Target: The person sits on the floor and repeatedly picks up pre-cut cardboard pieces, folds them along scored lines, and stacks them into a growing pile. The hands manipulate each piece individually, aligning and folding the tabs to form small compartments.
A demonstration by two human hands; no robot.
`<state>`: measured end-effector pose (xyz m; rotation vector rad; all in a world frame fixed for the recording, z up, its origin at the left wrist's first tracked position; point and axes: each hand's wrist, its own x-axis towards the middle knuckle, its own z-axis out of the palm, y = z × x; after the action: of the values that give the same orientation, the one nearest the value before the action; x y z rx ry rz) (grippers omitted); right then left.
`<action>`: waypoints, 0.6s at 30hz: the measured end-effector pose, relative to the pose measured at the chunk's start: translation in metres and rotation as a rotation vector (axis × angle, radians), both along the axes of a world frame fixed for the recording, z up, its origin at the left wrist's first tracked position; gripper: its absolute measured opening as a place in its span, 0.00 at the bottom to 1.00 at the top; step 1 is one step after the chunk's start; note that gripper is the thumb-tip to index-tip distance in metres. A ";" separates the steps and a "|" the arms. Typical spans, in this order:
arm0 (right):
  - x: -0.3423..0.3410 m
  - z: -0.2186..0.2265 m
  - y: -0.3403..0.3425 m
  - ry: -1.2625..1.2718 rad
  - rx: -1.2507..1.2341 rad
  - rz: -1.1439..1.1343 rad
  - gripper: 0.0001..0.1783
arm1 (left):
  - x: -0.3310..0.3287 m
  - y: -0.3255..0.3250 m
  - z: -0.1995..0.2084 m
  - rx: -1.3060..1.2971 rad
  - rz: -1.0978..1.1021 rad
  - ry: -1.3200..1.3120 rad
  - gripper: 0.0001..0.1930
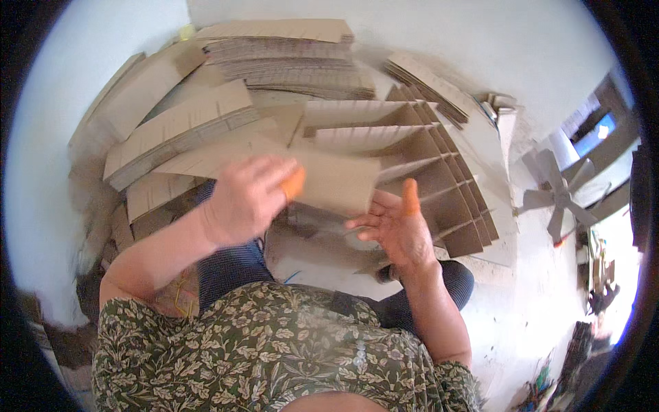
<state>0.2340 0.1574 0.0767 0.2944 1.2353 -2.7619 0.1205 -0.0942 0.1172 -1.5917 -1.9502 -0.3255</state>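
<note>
- Basically between both hands: loose cardboard sheet (336, 180), tan, motion-blurred, near mid-view, out beyond the lap.
- Key relation: sheet to the right of left hand (247, 199), just up-left of right hand (398, 226); divider grid (439, 178) just past the sheet's right end.
- Long axis of sheet: across the view, left to right, dipping a little toward right hand. Near end at left hand's fingers, far end by right hand and the near-left side of grid.
- Nearer to grid: right hand, just beside it. Left hand well apart from grid, over on the far side of sheet.
- Right grip: open, fingers spread, palm turned toward sheet, thumb up with orange thumb cover (410, 198). Fingers at the sheet's lower right corner; contact or only overlap, can't tell.
- Left grip: fingers bent, orange finger cover (294, 184) against the sheet's left end in view. Pinched on sheet or merely brushing past, can't tell; too blurred.
- Grid: crossed cardboard slats, open cells, right of centre.
- Around: tall strip stack (281, 62) at the back, slotted strip pile (182, 134) on the left, leaning strips (429, 86) beyond grid. No hand on any of these.
</note>
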 end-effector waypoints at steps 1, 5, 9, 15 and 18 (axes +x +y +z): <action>-0.001 0.001 -0.001 -0.041 -0.117 0.020 0.25 | 0.014 0.007 -0.002 0.002 -0.071 -0.018 0.13; 0.016 0.005 0.004 -0.118 0.180 -0.189 0.18 | 0.035 0.024 -0.011 0.032 -0.258 -0.100 0.15; 0.071 0.001 0.048 0.019 0.521 -0.539 0.14 | 0.042 0.026 -0.025 0.187 -0.248 -0.192 0.16; 0.129 0.002 0.117 0.249 0.563 -1.066 0.13 | 0.030 0.030 -0.111 0.216 -0.055 -0.570 0.13; 0.141 -0.012 0.134 0.084 0.985 -1.232 0.09 | 0.027 0.026 -0.163 0.039 -0.023 -0.792 0.12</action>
<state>0.3755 0.2915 0.0650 1.4020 3.1734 -2.4494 0.1476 -0.0687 -0.0457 -1.5935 -2.4566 -1.1334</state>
